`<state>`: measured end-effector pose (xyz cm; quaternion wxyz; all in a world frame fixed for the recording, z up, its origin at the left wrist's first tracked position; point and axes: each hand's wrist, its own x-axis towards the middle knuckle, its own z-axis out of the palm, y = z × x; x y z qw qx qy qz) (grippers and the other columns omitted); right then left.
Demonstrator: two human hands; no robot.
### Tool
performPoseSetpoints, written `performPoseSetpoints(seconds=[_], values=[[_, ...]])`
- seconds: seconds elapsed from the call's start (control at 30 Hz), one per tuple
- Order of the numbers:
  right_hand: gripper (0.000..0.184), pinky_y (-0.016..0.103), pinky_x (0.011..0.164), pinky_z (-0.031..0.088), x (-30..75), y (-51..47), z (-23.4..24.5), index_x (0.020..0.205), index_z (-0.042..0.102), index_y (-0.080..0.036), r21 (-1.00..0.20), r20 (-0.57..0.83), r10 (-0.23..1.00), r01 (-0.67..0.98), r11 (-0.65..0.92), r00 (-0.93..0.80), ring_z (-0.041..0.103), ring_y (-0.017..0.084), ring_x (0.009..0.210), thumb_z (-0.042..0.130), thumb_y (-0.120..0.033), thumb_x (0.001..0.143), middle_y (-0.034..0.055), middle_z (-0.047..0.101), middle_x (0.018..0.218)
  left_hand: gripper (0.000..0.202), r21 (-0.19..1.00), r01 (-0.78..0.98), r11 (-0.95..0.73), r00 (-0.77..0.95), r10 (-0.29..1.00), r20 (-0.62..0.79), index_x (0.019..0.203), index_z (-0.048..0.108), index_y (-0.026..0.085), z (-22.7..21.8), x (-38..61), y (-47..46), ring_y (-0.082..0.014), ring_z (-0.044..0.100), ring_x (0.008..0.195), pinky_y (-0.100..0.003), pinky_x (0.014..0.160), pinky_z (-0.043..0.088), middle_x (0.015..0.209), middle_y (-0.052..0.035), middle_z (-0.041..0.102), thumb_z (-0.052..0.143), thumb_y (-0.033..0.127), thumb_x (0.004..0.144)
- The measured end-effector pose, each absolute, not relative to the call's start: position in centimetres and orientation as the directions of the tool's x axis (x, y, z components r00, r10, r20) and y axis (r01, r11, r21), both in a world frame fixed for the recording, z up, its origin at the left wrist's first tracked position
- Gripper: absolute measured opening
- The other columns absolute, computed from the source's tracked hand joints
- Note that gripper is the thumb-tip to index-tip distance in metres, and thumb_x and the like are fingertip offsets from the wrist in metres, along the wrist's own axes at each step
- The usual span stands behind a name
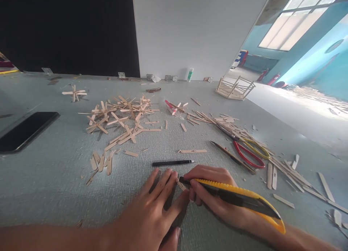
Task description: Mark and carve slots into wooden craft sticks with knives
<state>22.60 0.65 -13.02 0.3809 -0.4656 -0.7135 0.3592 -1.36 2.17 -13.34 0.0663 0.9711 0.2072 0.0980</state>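
My right hand [209, 187] grips a yellow and black utility knife [239, 198], its tip pointing left at a small wooden stick piece [181, 185] on the grey table [54, 178]. My left hand [152, 211] lies flat with fingers spread, pressing down on that stick piece right beside the blade. A black pen [172, 163] lies just beyond both hands.
Heaps of wooden craft sticks [122, 117] and glued crosses spread across the middle. Red and yellow scissors [248, 151] lie to the right among more sticks. A black phone [25, 129] sits at left. A stick-built basket [235, 88] and a glue bottle [190, 74] stand at the back.
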Motion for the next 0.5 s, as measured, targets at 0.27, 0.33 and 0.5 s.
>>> performPoseSetpoints(seconds=[0.27, 0.33, 0.5], values=[[0.020, 0.024, 0.058, 0.053, 22.71, 0.67, -12.89, 0.099, 0.075, -0.019, -0.857, 0.200, 0.938, 0.413, 0.307, -0.283, 0.068, 0.013, 0.060, 0.057, -0.027, 0.102, 0.0048, 0.073, 0.081, 0.077, 0.158, 0.400, -0.903, 0.896, 0.422, 0.137, 0.159, 0.038, 0.014, -13.34, -1.51, 2.15, -0.0410, 0.036, 0.151, -0.062, 0.118, 0.037, 0.162, -0.0234, 0.040, 0.060, 0.018, 0.085], [0.019, 0.024, 0.058, 0.053, 22.75, 0.66, -12.97, 0.099, 0.075, -0.020, -0.857, 0.204, 0.937, 0.411, 0.311, -0.284, 0.068, 0.013, 0.061, 0.057, -0.027, 0.102, 0.0042, 0.073, 0.081, 0.076, 0.150, 0.397, -0.905, 0.900, 0.416, 0.128, 0.158, 0.039, 0.014, -13.33, -1.52, 2.23, -0.0413, 0.036, 0.150, -0.063, 0.116, 0.039, 0.161, -0.0244, 0.040, 0.059, 0.017, 0.085], [0.020, 0.024, 0.057, 0.052, 22.76, 0.64, -12.92, 0.100, 0.074, -0.019, -0.868, 0.183, 0.941, 0.402, 0.290, -0.285, 0.067, 0.012, 0.058, 0.057, -0.028, 0.103, 0.0040, 0.072, 0.082, 0.073, 0.141, 0.385, -0.912, 0.907, 0.402, 0.125, 0.156, 0.042, 0.012, -13.40, -1.35, 2.44, -0.0442, 0.038, 0.148, -0.064, 0.115, 0.041, 0.159, -0.0272, 0.041, 0.060, 0.018, 0.085]])
